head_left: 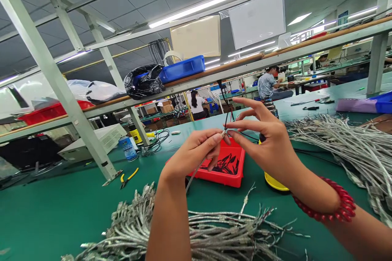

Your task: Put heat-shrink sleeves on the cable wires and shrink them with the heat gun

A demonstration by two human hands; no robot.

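Observation:
My left hand [199, 144] is closed in a pinch on a thin grey cable [192, 177], which trails down behind my wrist. At the cable's stripped end, the thumb and index fingertips of my right hand [265, 130] come together on the fine wires. The other right fingers are raised and spread. Just below both hands sits a red tray [220, 177] with several small black pieces [228, 164] in it. A large bundle of silvery-grey cables [220, 228] lies in front of me, partly hidden by my left forearm.
Another cable heap [343, 142] lies at the right. Yellow-handled cutters [130, 177] and a blue can [128, 149] are on the left. A yellow-based object [275, 182] stands behind my right hand. A shelf holds a blue bin [183, 69]. Two people sit farther back.

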